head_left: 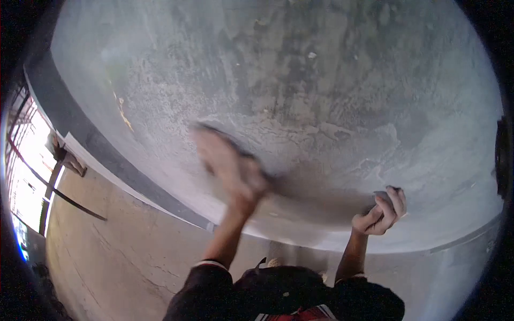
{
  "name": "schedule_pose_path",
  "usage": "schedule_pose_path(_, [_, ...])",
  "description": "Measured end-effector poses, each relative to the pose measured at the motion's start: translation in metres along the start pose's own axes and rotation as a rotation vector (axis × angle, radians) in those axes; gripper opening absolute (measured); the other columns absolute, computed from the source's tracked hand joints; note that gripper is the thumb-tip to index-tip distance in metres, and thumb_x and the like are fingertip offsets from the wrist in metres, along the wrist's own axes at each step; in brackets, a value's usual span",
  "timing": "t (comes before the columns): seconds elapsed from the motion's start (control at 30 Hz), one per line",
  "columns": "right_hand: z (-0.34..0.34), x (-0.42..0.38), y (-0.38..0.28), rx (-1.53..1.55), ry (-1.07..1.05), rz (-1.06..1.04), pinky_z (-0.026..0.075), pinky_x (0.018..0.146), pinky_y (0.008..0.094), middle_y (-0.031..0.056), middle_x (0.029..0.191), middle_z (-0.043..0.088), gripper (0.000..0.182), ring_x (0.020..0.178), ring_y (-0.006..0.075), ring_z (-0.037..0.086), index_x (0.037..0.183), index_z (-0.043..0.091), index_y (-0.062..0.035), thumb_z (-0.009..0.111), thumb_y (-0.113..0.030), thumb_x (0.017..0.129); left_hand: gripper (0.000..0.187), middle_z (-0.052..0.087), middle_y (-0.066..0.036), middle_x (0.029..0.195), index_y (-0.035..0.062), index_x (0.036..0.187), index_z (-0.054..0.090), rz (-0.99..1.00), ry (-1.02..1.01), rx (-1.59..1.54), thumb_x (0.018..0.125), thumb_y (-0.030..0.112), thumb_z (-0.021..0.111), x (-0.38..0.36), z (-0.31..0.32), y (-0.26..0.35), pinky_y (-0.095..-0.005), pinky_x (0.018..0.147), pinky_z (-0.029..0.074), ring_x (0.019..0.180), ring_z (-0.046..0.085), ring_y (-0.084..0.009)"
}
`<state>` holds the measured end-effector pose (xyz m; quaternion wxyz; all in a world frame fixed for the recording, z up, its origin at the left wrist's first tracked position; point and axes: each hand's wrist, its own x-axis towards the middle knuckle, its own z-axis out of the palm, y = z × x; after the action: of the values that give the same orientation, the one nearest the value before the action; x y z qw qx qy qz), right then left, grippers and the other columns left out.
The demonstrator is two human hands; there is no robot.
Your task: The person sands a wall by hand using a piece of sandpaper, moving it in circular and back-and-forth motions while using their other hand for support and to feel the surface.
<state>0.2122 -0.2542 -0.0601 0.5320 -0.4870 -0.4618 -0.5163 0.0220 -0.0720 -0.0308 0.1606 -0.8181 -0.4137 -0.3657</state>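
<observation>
My left hand is smeared by motion against the grey patchy wall. Along its upper side shows the edge of a dark flat piece, which the hand grips against the wall; its kind is too blurred to name. My right hand is closed, fingers curled inward, near the lower right of the wall. A small dark grey bit shows between its thumb and fingers, too little to make out. A dark smear spreads on the wall between the two hands.
Below the wall lies a dusty, cracked concrete floor. At the left, a dark band edges the wall, beside a bright opening with a dark hose or cable. Another person is near that opening.
</observation>
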Motion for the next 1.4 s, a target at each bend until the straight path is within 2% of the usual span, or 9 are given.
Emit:
schedule_pose_path(0.03, [0.0, 0.002, -0.003, -0.019, -0.012, 0.005, 0.037, 0.09, 0.0454, 0.016, 0.101, 0.054, 0.021, 0.103, 0.0295, 0.046, 0.087, 0.054, -0.0007, 0.035, -0.01, 0.089, 0.063, 0.011, -0.026, 0.142, -0.0122, 0.133, 0.016, -0.045, 0.675, -0.319, 0.083, 0.018, 0.041, 0.018, -0.015, -0.016, -0.0402, 0.108, 0.003, 0.133, 0.01, -0.035])
schedule_pose_path(0.07, [0.001, 0.003, -0.002, -0.001, -0.004, -0.016, 0.037, 0.09, 0.0454, 0.016, 0.101, 0.054, 0.021, 0.103, 0.0295, 0.046, 0.087, 0.054, -0.0007, 0.035, -0.01, 0.089, 0.063, 0.011, -0.026, 0.142, -0.0122, 0.133, 0.016, -0.06, 0.699, -0.312, 0.083, 0.018, 0.041, 0.018, -0.017, -0.013, -0.0402, 0.108, 0.003, 0.133, 0.01, -0.035])
schedule_pose_path(0.3, [0.003, -0.001, 0.0, 0.006, -0.012, -0.005, 0.037, 0.091, 0.0445, 0.017, 0.105, 0.049, 0.022, 0.106, 0.0311, 0.045, 0.088, 0.053, 0.0021, 0.033, -0.008, 0.089, 0.065, 0.011, -0.028, 0.141, -0.0109, 0.133, 0.015, 0.243, 0.335, -0.371, 0.081, 0.017, 0.043, -0.036, 0.002, 0.014, -0.048, 0.107, 0.003, 0.132, 0.007, -0.042])
schedule_pose_path(0.5, [0.008, 0.001, -0.006, -0.064, -0.024, -0.045, 0.038, 0.091, 0.044, 0.0158, 0.106, 0.049, 0.023, 0.106, 0.0296, 0.045, 0.09, 0.054, 0.001, 0.035, -0.012, 0.09, 0.065, 0.016, -0.037, 0.135, -0.0158, 0.128, 0.023, -0.16, 0.466, -0.47, 0.085, 0.029, 0.04, 0.002, -0.027, -0.006, -0.0511, 0.105, 0.009, 0.129, 0.011, -0.0474])
schedule_pose_path(0.67, [0.003, 0.004, -0.002, -0.089, -0.028, -0.083, 0.038, 0.09, 0.0439, 0.016, 0.107, 0.048, 0.021, 0.105, 0.03, 0.045, 0.09, 0.055, 0.0001, 0.037, -0.011, 0.091, 0.06, 0.018, -0.041, 0.131, -0.0154, 0.127, 0.025, 0.252, 0.248, -0.419, 0.081, 0.017, 0.045, -0.05, 0.011, 0.022, -0.0556, 0.103, 0.008, 0.124, 0.015, -0.0538])
schedule_pose_path(0.87, [-0.001, -0.001, 0.0, -0.141, -0.071, -0.079, 0.038, 0.089, 0.0434, 0.0189, 0.112, 0.044, 0.017, 0.109, 0.0321, 0.043, 0.092, 0.052, 0.0027, 0.04, -0.01, 0.09, 0.061, 0.015, -0.038, 0.135, -0.017, 0.127, 0.021, -0.277, 0.497, -0.51, 0.08, 0.013, 0.044, 0.003, -0.027, 0.008, -0.0534, 0.105, 0.009, 0.127, 0.013, -0.0502])
schedule_pose_path(0.97, [-0.003, 0.003, 0.001, -0.119, -0.089, -0.095, 0.039, 0.088, 0.0436, 0.0201, 0.112, 0.044, 0.02, 0.109, 0.0316, 0.043, 0.092, 0.052, 0.0035, 0.038, -0.011, 0.089, 0.063, 0.009, -0.034, 0.139, -0.0183, 0.128, 0.017, 0.055, 0.379, -0.531, 0.08, 0.014, 0.042, -0.037, -0.008, 0.07, -0.0465, 0.107, 0.005, 0.131, 0.008, -0.043])
schedule_pose_path(1.23, [-0.01, -0.002, 0.016, 0.006, -0.077, -0.121, 0.041, 0.086, 0.045, 0.0163, 0.098, 0.055, 0.024, 0.098, 0.0302, 0.05, 0.088, 0.053, 0.0011, 0.035, -0.014, 0.09, 0.063, 0.005, -0.034, 0.139, -0.0161, 0.132, 0.01, -0.482, 0.622, -0.787, 0.083, 0.011, 0.04, 0.033, -0.031, -0.006, -0.045, 0.107, 0.0, 0.132, 0.003, -0.0418])
schedule_pose_path(1.4, [-0.018, -0.01, 0.024, 0.125, -0.106, -0.069, 0.043, 0.084, 0.0427, 0.013, 0.089, 0.058, 0.023, 0.093, 0.0294, 0.052, 0.088, 0.051, -0.0027, 0.035, -0.019, 0.091, 0.064, 0.004, -0.034, 0.139, -0.0162, 0.131, 0.011, -0.178, 0.325, -0.558, 0.086, 0.022, 0.033, -0.041, 0.008, 0.092, -0.0462, 0.107, 0.004, 0.131, 0.007, -0.0433])
